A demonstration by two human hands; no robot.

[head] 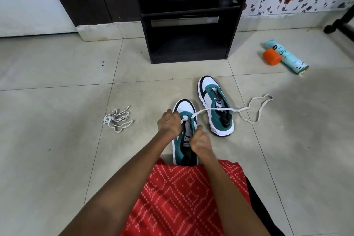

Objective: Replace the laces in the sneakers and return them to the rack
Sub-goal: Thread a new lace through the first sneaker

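From where I stand, the red patterned garment (191,193) over the lap is closest, and just past its hem sits the near sneaker (184,136), heel tucked towards the person, toe pointing at the rack.

Both hands are on it. The left hand (169,122) has its fingers (172,114) curled tight, pinching the white lace (203,110) right at the front eyelets. The right hand (200,141) is curled over the tongue, just behind and beside those fingers, thumb raised; I cannot tell what it has hold of.

Away from the left fingers the lace runs taut to the right, straight across the open top of the far sneaker (215,105), then falls in loose loops on the floor beyond. That, I think, is the trouble. A hard pull could snag the lace on that shoe's collar or drag the shoe sideways. With so much length on one side, the short end might slip out of its eyelet, or the two ends could finish uneven.

Well to the left of the fingers lies a tangled bundle of laces (118,119); picking it up by mistake would be easy. Far ahead stands the black rack (187,51), lower shelf free, neither sneaker ready for it yet.
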